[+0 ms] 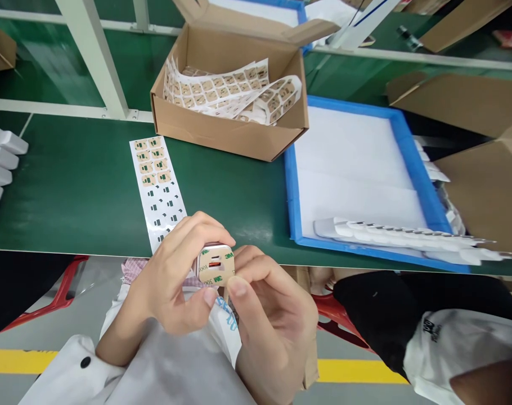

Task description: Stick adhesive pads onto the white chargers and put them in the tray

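My left hand (182,275) is closed around a small device (197,265), mostly hidden by the fingers, its end face turned up. Over that face lies a tan 3M adhesive sticker (222,266) with cut-outs, and a reddish slot shows through one of them. My right hand (268,315) pinches the sticker's right edge between thumb and forefinger; whether it also grips the device I cannot tell. Just beyond my left hand, a white backing sheet (161,194) lies on the green table, with several stickers at its far end and bare backing nearer me.
Behind stands an open cardboard box (222,138) full of sticker sheets. A blue-rimmed tray (296,197) at right holds a row of white plastic pieces (378,233). More white pieces (0,163) line the left edge. A seated person (462,337) is at right.
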Demonstrator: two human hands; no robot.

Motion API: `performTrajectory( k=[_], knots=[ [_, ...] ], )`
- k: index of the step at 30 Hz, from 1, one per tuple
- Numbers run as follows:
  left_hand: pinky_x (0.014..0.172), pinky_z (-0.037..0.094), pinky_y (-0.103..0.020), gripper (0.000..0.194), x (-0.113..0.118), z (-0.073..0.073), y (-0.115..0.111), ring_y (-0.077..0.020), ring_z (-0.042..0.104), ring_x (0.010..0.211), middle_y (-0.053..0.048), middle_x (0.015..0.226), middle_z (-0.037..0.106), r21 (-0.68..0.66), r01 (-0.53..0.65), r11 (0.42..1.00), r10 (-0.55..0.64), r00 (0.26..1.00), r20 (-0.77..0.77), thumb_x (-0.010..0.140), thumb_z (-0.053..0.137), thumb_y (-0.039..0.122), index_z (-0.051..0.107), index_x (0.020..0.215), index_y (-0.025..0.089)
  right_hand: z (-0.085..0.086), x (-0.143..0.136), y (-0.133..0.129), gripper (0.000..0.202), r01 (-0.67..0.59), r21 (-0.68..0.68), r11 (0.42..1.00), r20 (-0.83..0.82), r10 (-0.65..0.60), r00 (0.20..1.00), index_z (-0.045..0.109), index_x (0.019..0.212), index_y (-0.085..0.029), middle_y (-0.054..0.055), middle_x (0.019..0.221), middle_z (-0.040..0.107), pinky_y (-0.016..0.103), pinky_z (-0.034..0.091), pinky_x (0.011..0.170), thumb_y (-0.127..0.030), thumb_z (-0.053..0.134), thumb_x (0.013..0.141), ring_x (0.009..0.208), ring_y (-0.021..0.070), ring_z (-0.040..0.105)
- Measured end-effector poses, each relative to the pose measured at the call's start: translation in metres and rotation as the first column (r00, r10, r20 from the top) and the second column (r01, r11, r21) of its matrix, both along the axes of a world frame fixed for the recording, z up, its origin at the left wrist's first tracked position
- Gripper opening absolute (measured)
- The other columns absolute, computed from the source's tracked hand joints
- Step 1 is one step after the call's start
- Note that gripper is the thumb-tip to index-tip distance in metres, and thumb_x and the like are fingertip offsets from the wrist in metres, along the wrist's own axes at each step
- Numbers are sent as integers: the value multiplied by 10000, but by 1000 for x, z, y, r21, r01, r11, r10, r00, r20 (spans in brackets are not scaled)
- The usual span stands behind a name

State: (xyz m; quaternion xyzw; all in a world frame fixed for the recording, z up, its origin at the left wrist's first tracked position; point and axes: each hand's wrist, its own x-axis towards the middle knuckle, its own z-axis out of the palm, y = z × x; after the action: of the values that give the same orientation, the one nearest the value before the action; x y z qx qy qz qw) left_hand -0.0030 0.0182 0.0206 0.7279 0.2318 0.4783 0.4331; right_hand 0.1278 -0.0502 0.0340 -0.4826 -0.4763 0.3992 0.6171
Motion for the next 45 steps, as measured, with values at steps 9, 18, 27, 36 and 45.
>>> performTrajectory(
  k=[9,18,27,36,45],
  knots=[
    [738,459,-371,305,0,0,0,-216,593,881,-47,1022,627,-5,12,1000,-12,999,-52,1011,513,473,558,1187,228,-1,3,0,248,2,14,1000,49,-3,999,601,793,-227,-27,727,611,268,416,555,-180,628,1034,649,121,557],
    [751,475,-383,314,0,1,-1,-224,596,880,-50,1022,626,-30,5,1000,-6,999,-32,1010,537,483,571,1187,227,0,4,1,231,-7,-10,1000,65,8,998,598,812,-226,-38,740,590,258,430,578,-169,633,1033,659,110,538],
    [768,476,-381,333,0,-1,-2,-220,575,891,-43,1029,622,-69,20,997,-19,1000,17,1011,551,518,591,1179,232,-1,2,1,229,5,-14,1000,57,-4,998,602,816,-227,-40,736,589,259,419,579,-166,627,1036,659,110,539],
    [791,490,-384,368,0,-1,-2,-222,579,916,-46,1041,623,-88,19,996,-15,999,51,1021,550,562,608,1172,232,1,-1,2,239,8,5,1000,53,-8,999,595,799,-225,-37,719,589,255,420,566,-169,638,1027,643,112,536],
    [766,515,-377,317,1,-6,4,-213,592,890,-41,1023,590,-45,32,998,-29,998,57,1041,533,496,615,1203,236,3,-1,3,206,83,19,996,170,-85,982,607,803,-231,-17,725,633,281,464,567,-128,654,975,635,141,582]
  ],
)
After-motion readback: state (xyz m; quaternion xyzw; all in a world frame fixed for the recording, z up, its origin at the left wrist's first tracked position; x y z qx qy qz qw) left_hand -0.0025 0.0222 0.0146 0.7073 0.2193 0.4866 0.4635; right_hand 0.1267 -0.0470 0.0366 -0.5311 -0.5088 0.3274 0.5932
